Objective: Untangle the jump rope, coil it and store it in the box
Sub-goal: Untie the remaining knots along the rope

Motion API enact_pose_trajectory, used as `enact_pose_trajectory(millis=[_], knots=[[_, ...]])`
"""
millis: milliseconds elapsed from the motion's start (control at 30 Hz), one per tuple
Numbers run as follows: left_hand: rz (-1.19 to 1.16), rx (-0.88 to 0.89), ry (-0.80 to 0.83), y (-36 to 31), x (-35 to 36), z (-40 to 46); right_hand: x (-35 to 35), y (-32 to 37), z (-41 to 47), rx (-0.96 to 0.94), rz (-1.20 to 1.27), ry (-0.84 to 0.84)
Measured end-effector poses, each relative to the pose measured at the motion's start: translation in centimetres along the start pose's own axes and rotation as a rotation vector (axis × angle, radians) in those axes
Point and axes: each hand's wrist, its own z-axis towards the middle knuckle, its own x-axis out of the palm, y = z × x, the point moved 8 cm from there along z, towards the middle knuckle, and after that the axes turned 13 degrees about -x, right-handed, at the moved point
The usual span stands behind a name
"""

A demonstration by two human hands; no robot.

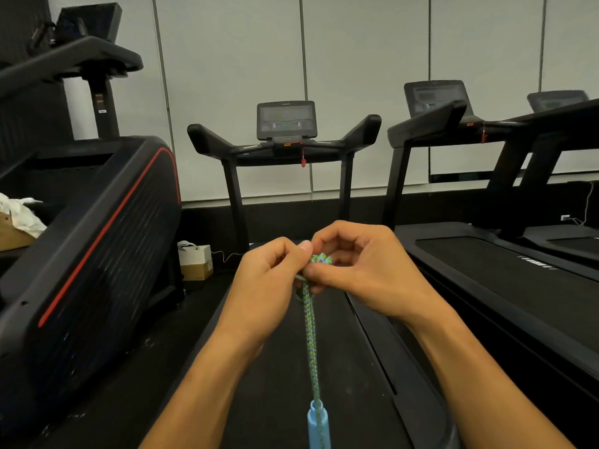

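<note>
One jump rope (310,335) and one blue handle (318,429) are seen, hung near centre over a treadmill belt (350,367). Its knotted top is pinched by two hands: left hand (272,273) and right hand (363,264), each grip clamped on the rope.

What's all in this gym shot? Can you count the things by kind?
Treadmills: 3 (middle one)
Other exercise machine, at left: 1
Jump rope with blue handle: 1
Hands working the rope: 2, left hand, right hand
Small stacked boxes on the floor: 2
Total: 9
</note>
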Motion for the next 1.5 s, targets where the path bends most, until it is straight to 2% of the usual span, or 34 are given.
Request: enact_pose_trajectory(millis=[67,167,267,433,500,600,767,933,1100,1367,1500], knots=[[0.025,0.023,-0.067,0.2,-0.4,0.0,0.1,-0.2,0.1,-0.009,-0.034,-0.018],[0.049,0.074,-0.226,-0.4,-1.2,-0.4,0.0,-0.4,0.1,-0.022,0.046,-0.106],[0.007,0.061,-0.277,-0.4,-1.5,-0.7,0.0,-0.5,0.2,-0.024,0.119,-0.171],[-0.428,-0.107,-0.243,0.5,-0.9,-0.7,-0.5,-0.4,0.4,-0.026,0.243,-0.298],[-0.542,-0.122,-0.222,0.4,-0.5,-0.8,-0.8,-0.5,0.3,-0.013,0.287,-0.331],[-0.518,-0.066,-0.163,-0.3,-0.5,-0.8,-1.3,-0.6,0.1,0.003,0.296,-0.351],[-0.473,-0.106,0.029,-0.7,0.1,-0.7,-2.1,-1.0,0.0,0.01,0.262,-0.343],[-0.367,-0.091,0.071,-0.5,0.2,-0.4,-1.9,-1.7,0.2,0.055,0.174,-0.267],[-0.253,-0.043,0.066,-0.4,-0.4,-0.5,-0.8,-1.8,0.0,0.141,0.049,-0.088],[-0.144,0.176,-0.192,-1.7,-2.9,-0.7,0.4,-1.7,-0.2,0.198,-0.059,0.116],[-0.121,0.267,-0.313,-2.4,-3.7,-1.2,1.4,-2.0,-0.5,0.258,0.205,0.09]])
